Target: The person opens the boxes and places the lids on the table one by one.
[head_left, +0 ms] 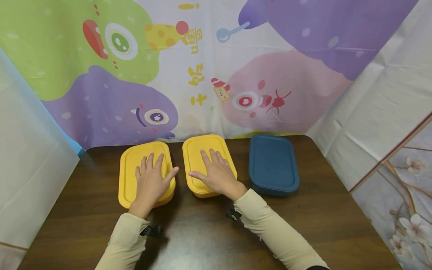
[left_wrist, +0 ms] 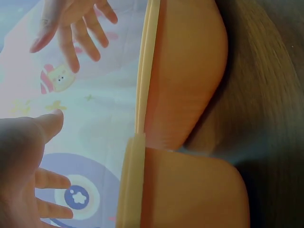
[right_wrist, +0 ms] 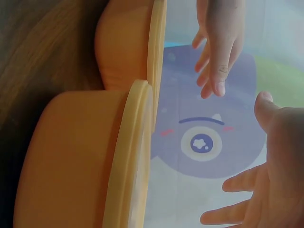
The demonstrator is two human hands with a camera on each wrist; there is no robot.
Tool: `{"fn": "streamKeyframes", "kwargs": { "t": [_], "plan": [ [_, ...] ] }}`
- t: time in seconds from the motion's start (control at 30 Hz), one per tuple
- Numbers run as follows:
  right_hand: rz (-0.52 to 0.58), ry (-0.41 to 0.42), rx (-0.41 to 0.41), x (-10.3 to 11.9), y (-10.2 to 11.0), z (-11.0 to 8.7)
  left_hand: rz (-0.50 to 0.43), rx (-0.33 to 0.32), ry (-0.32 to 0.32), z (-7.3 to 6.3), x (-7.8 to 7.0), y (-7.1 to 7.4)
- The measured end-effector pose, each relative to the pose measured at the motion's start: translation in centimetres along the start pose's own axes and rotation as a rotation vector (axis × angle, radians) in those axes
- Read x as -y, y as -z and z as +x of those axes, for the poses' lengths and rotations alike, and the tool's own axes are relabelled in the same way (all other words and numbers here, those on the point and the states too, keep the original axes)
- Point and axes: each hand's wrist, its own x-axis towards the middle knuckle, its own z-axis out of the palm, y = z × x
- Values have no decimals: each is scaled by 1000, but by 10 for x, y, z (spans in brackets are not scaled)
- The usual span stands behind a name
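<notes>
Two yellow lidded boxes lie side by side on a dark wooden table. Over the left yellow box [head_left: 128,180] hovers my left hand [head_left: 150,182], its fingers spread and fairly straight. My right hand [head_left: 217,172] is above the middle yellow box [head_left: 194,150], also with fingers extended and thumb out. Both wrist views show a gap between the hands and the lids, so neither hand touches a box. In the left wrist view the left hand [left_wrist: 21,152] is partly cut off by the frame edge. The lids look closed, and the boxes' contents are hidden.
A dark blue lidded box [head_left: 273,163] stands to the right of the yellow ones. Behind the wooden table [head_left: 202,232] hangs a cloth printed with cartoon monsters [head_left: 131,108]. Pale fabric walls [head_left: 30,161] flank both sides.
</notes>
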Motion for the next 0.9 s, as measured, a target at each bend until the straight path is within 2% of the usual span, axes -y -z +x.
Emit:
{"fn": "streamKeyframes", "kwargs": {
  "t": [0.57,0.9],
  "plan": [
    [41,36,10,29,-10,6,-15,-44,47,-9,27,5],
    [54,55,34,40,-19,7,-23,-39,101,-13,39,12]
  ]
}}
